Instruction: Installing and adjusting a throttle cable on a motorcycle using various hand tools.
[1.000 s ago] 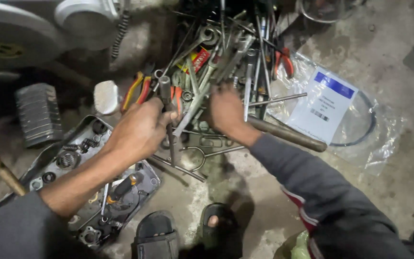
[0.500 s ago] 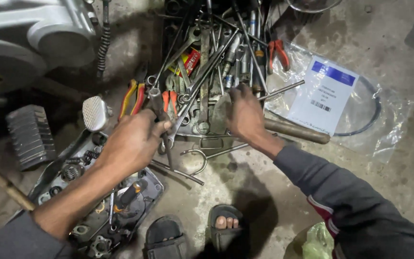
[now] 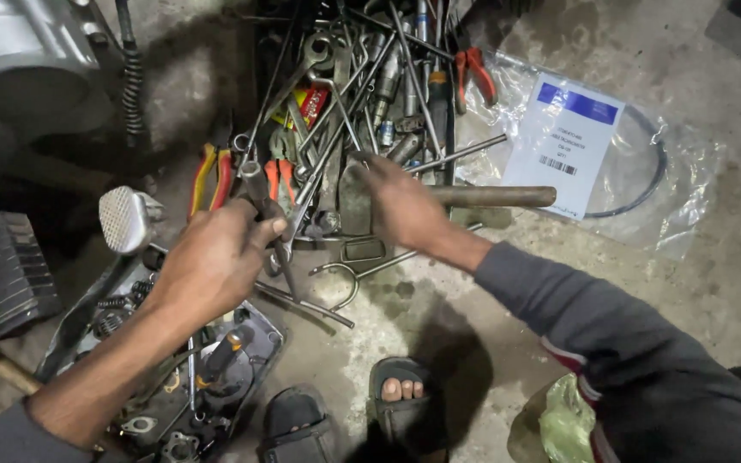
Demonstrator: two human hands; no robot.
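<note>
Head view, looking down on a concrete floor (image 3: 713,283). A heap of hand tools (image 3: 362,94) is spread across the upper middle of the frame. The left hand (image 3: 212,261) is seen closed around a slim metal tool (image 3: 268,214), whose shaft is gripped between thumb and fingers at the near left edge of the heap, just beside the orange-handled pliers (image 3: 212,176). The right hand (image 3: 400,206) is laid palm-down on the heap's near edge, its fingers bent over a flat dark tool (image 3: 355,197); whether anything is actually gripped cannot be told. A wooden handle (image 3: 495,196) is shown projecting to the right from under this hand. A clear plastic bag with a white label (image 3: 563,141) lies further right, and an engine cover (image 3: 173,403) is seen beneath the left forearm.
</note>
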